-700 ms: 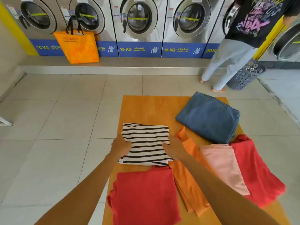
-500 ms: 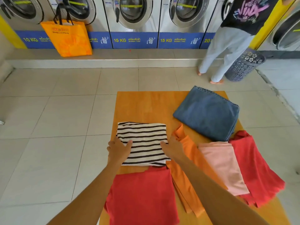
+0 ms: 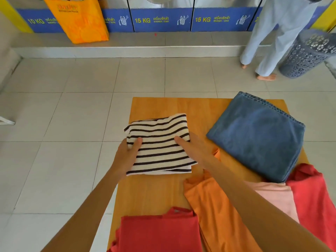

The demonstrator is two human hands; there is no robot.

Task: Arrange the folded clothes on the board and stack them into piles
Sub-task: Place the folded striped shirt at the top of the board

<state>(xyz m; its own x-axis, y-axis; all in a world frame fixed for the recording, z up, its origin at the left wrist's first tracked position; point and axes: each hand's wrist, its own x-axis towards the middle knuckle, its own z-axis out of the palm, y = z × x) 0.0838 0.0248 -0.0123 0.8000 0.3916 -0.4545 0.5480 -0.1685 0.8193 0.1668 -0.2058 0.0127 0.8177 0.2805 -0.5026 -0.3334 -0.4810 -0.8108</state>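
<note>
Both hands are on the striped top (image 3: 160,148): the left hand (image 3: 127,157) pinches its left edge, thumb on top and fingers tucked under, while the right hand (image 3: 194,150) grips the right edge the same way. The far corners droop and ripple, so it looks lifted off the wooden board (image 3: 154,191), though I can't be sure it is fully clear.

The risk, as I read it, is the fold sliding open, because only the near half is supported and the far flap hangs loose. A tilt forward could spill a layer out.

Just right of the right hand sits the folded blue denim piece (image 3: 258,133), with an orange garment (image 3: 211,206) under that forearm. Beyond it lie a pink one (image 3: 278,197) and a red one (image 3: 314,193) at the board's right edge. Nearer the body, below the hands, is another red garment (image 3: 160,233).

The left hand hangs past the board's left edge, over the tiled floor (image 3: 63,142). Bare wood shows ahead of the hands and directly beneath them.
</note>
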